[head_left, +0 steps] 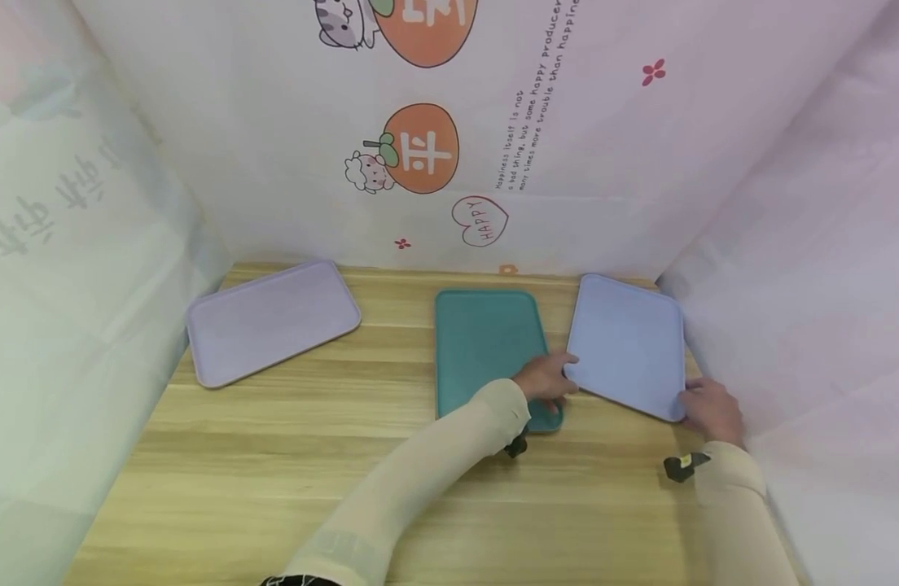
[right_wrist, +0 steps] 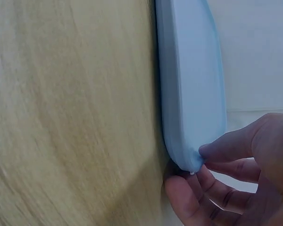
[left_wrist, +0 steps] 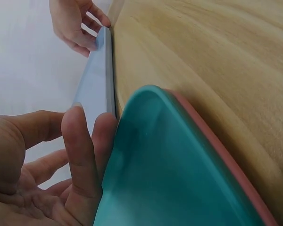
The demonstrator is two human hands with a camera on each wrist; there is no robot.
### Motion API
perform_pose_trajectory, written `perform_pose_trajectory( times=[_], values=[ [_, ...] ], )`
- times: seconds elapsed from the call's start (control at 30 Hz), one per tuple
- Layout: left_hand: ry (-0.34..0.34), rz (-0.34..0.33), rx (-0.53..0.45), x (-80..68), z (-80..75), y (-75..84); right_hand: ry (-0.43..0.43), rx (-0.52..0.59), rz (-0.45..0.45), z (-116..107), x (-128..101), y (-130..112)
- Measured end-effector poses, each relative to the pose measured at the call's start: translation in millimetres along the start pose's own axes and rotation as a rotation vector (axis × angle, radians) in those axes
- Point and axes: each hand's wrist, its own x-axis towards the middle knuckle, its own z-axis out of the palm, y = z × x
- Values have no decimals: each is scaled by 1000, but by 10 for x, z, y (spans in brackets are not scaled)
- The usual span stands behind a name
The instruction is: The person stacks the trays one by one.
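Observation:
A pale blue tray [head_left: 629,342] lies at an angle on the right of the wooden table [head_left: 288,456]. My right hand [head_left: 709,411] pinches its near right corner, thumb on top and fingers beneath, as the right wrist view shows for the hand [right_wrist: 191,172] and the tray [right_wrist: 191,84]. My left hand [head_left: 548,378] holds the tray's near left corner and lies over the near end of a teal tray [head_left: 486,342]. In the left wrist view its fingers [left_wrist: 80,141] lie against the pale blue tray's edge [left_wrist: 96,84], beside the teal tray [left_wrist: 170,165].
A lilac tray [head_left: 274,321] lies at the back left of the table. Printed fabric walls [head_left: 435,155] close in the back and both sides. The right wall stands just beside the pale blue tray and my right hand.

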Motion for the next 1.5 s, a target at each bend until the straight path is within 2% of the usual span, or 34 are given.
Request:
perform_pose_trajectory(
  times=[0.43, 0.6, 0.73, 1.0, 1.07, 1.1, 1.2, 1.3, 1.33, 1.5],
  values=[
    [2, -29, -30, 70, 62, -26, -33, 57, -14, 91, 93, 63],
    [17, -35, -175, 88, 91, -45, 4, 36, -56, 140, 140, 129],
    [65, -56, -288, 101, 120, -48, 52, 43, -80, 204, 157, 177],
    [177, -87, -386, 160, 160, -47, 121, 70, -104, 222, 113, 167],
    [217, -86, -397, 197, 168, -44, 123, 78, -96, 198, 109, 151],
    [239, -88, -395, 218, 172, -42, 130, 81, -103, 219, 179, 222],
    [298, -100, -350, 286, 175, -42, 132, 94, -101, 200, 201, 223],
    [347, -114, -305, 331, 170, -48, 145, 106, -117, 183, 148, 164],
    [358, -115, -303, 339, 168, -48, 137, 112, -107, 143, 53, 60],
    [395, -112, -380, 334, 181, -45, 94, 129, -81, 109, -78, -59]
  ],
)
